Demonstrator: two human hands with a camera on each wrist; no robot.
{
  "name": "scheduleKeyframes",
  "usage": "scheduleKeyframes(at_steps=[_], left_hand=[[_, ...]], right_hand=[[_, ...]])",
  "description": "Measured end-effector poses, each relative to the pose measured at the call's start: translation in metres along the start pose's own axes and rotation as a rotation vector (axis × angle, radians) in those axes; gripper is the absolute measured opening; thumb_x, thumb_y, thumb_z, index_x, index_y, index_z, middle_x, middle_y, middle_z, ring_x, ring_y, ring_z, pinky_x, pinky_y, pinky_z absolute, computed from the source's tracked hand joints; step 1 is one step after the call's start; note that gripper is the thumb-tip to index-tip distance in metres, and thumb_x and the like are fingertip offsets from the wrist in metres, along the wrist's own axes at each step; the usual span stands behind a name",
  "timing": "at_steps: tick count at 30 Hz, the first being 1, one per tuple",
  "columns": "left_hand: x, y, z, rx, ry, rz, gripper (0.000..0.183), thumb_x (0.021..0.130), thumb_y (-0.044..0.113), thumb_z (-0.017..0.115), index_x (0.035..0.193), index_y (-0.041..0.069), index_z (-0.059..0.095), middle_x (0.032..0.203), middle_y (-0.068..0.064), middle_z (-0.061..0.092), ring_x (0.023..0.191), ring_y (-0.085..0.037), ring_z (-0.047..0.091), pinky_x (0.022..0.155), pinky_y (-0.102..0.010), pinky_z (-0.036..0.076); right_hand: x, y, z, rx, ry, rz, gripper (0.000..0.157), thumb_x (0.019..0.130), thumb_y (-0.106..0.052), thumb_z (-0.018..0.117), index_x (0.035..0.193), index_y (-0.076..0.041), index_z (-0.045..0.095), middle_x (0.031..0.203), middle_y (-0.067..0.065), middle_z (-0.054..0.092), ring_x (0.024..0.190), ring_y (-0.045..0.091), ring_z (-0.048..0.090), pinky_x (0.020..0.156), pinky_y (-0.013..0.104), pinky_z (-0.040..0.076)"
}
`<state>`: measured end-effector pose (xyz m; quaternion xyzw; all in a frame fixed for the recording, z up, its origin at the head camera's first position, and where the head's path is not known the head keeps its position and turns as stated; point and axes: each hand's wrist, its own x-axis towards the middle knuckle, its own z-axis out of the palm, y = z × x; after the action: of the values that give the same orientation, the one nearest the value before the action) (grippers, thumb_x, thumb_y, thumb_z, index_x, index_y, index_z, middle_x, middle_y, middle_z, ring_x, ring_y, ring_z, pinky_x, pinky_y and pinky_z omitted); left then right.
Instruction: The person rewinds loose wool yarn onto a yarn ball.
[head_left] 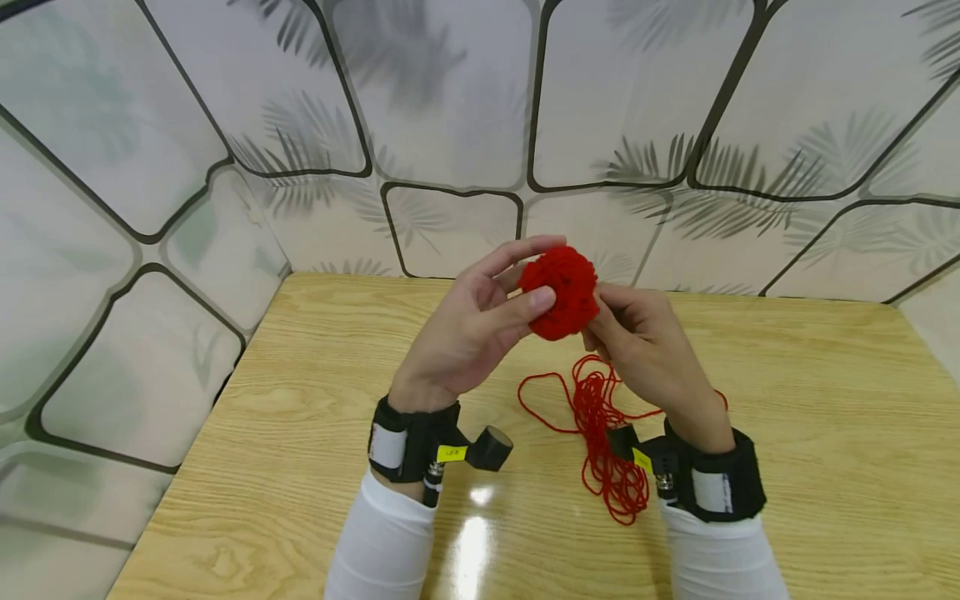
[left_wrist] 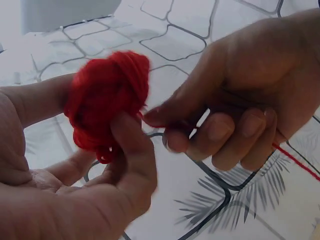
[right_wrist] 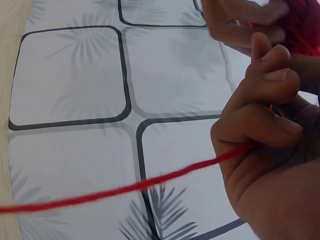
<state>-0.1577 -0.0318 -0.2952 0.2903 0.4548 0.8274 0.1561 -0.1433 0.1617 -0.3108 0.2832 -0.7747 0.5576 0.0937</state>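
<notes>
A ball of red yarn (head_left: 567,292) is held up over the far part of the table by my left hand (head_left: 480,321), its thumb pressed on the near side. In the left wrist view the wound strands of the yarn ball (left_wrist: 107,100) show, with a small loop hanging at the bottom. Just right of the ball, my right hand (head_left: 645,342) pinches the yarn strand between thumb and forefinger. From its curled fingers the red strand (right_wrist: 125,189) trails away in the right wrist view. Loose tangled yarn (head_left: 600,417) lies on the table below the hands.
The wooden table (head_left: 300,400) meets a patterned wall covering (head_left: 457,225) at its far edge, and another patterned panel stands at the left. Each wrist wears a black strap with a small camera (head_left: 489,448). Light reflects off the table near the front.
</notes>
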Motion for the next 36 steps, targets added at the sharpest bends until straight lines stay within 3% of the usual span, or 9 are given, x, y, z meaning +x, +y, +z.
scheduleKeyframes(at_steps=[4, 16, 19, 25, 30, 33, 36], left_hand=[[0.0, -0.001, 0.003, 0.068, 0.102, 0.114, 0.047, 0.084, 0.005, 0.062, 0.127, 0.003, 0.045, 0.123, -0.021, 0.049, 0.108, -0.032, 0.053, 0.096, -0.045, 0.038], [0.006, -0.007, 0.012, 0.31, 0.356, 0.349, 0.047, 0.079, 0.001, 0.066, 0.122, 0.003, 0.046, 0.113, -0.018, 0.056, 0.103, -0.031, 0.056, 0.089, -0.042, 0.044], [0.006, -0.007, 0.014, 0.292, 0.38, 0.334, 0.046, 0.081, 0.003, 0.065, 0.123, 0.002, 0.045, 0.114, -0.018, 0.054, 0.102, -0.031, 0.057, 0.088, -0.042, 0.045], [0.007, -0.005, 0.015, 0.069, 0.362, 0.216, 0.04, 0.087, 0.007, 0.059, 0.124, -0.001, 0.048, 0.119, -0.019, 0.054, 0.109, -0.03, 0.054, 0.093, -0.042, 0.041], [0.008, -0.009, 0.017, -0.046, 0.381, 0.194, 0.039, 0.087, 0.008, 0.06, 0.122, -0.001, 0.049, 0.12, -0.019, 0.055, 0.11, -0.03, 0.054, 0.094, -0.044, 0.04], [0.009, -0.012, 0.019, -0.011, 0.406, 0.227, 0.04, 0.085, 0.006, 0.061, 0.122, -0.001, 0.047, 0.119, -0.02, 0.056, 0.109, -0.031, 0.054, 0.093, -0.043, 0.041], [0.01, -0.016, 0.02, 0.13, 0.433, 0.281, 0.042, 0.084, 0.006, 0.063, 0.122, 0.001, 0.046, 0.116, -0.019, 0.057, 0.107, -0.03, 0.055, 0.091, -0.041, 0.043]], right_hand=[[0.0, 0.001, 0.001, -0.012, -0.029, 0.017, 0.018, 0.096, -0.014, 0.046, 0.089, -0.008, 0.061, 0.063, 0.004, 0.044, 0.052, 0.016, 0.038, 0.043, 0.032, 0.032], [-0.002, 0.0, 0.001, -0.07, -0.073, 0.049, 0.018, 0.097, -0.018, 0.045, 0.088, -0.014, 0.06, 0.062, 0.004, 0.044, 0.053, 0.017, 0.04, 0.046, 0.032, 0.033], [-0.002, -0.001, 0.003, -0.071, -0.07, 0.068, 0.019, 0.097, -0.02, 0.046, 0.087, -0.013, 0.061, 0.062, 0.005, 0.045, 0.053, 0.017, 0.04, 0.046, 0.032, 0.033], [0.0, -0.001, 0.005, -0.048, -0.085, 0.073, 0.019, 0.096, -0.02, 0.047, 0.085, -0.013, 0.061, 0.062, 0.006, 0.045, 0.052, 0.017, 0.039, 0.045, 0.032, 0.032], [0.001, -0.003, 0.008, -0.062, -0.111, 0.071, 0.019, 0.096, -0.021, 0.047, 0.085, -0.014, 0.061, 0.063, 0.005, 0.047, 0.051, 0.017, 0.04, 0.045, 0.032, 0.032], [0.001, -0.004, 0.01, -0.072, -0.115, 0.077, 0.019, 0.096, -0.022, 0.048, 0.085, -0.015, 0.062, 0.063, 0.005, 0.048, 0.051, 0.017, 0.039, 0.045, 0.033, 0.032], [0.0, -0.005, 0.009, -0.088, -0.111, 0.087, 0.019, 0.096, -0.023, 0.047, 0.086, -0.016, 0.062, 0.064, 0.004, 0.048, 0.052, 0.017, 0.04, 0.045, 0.032, 0.033]])
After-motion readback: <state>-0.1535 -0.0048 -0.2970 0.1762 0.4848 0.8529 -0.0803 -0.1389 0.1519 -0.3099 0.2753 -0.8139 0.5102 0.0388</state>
